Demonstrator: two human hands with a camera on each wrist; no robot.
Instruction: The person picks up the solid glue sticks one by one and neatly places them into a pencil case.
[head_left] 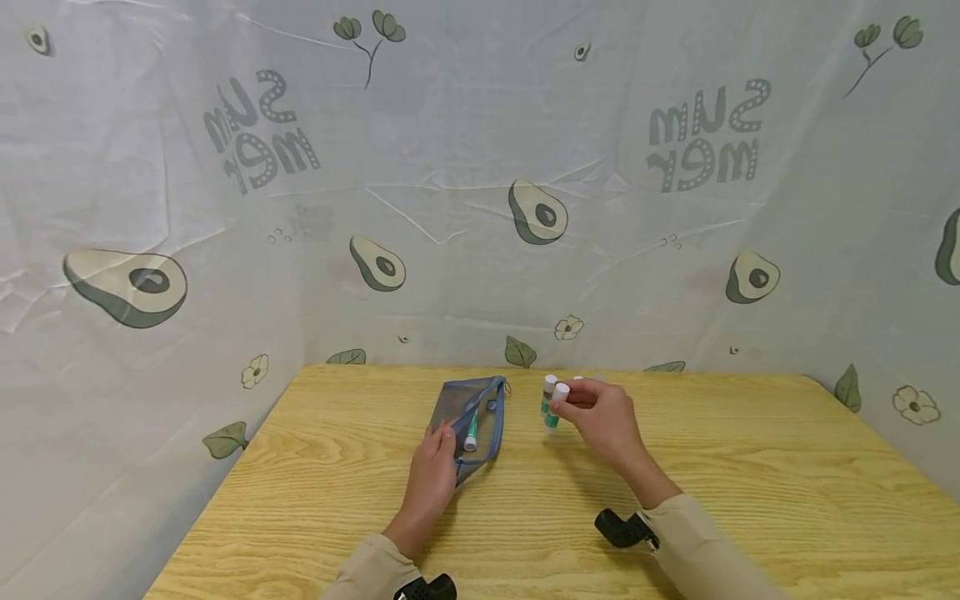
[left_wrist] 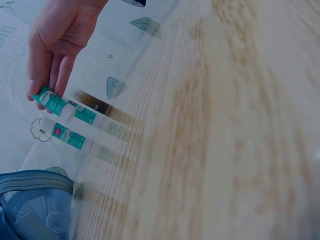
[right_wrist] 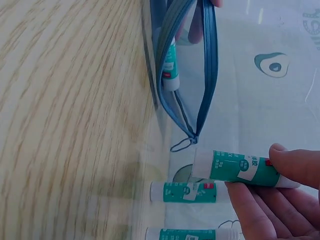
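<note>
My left hand (head_left: 435,467) holds the near left side of a blue mesh zipper pouch (head_left: 498,417), whose mouth gapes toward the right. Inside the pouch lies a green-and-white glue stick (head_left: 472,435). To the right of it, my right hand (head_left: 611,421) pinches another glue stick (right_wrist: 240,167) between thumb and fingers, above the table. Close by stands an upright glue stick (head_left: 547,398); in the right wrist view a further glue stick (right_wrist: 187,234) stands beside it, mostly hidden behind my right hand in the head view.
Everything is on a light wood-grain table (head_left: 337,467). A pale curtain (head_left: 465,275) printed with avocados and leaves hangs along its back and sides. Dark wrist devices (head_left: 622,529) sit at both of my sleeves.
</note>
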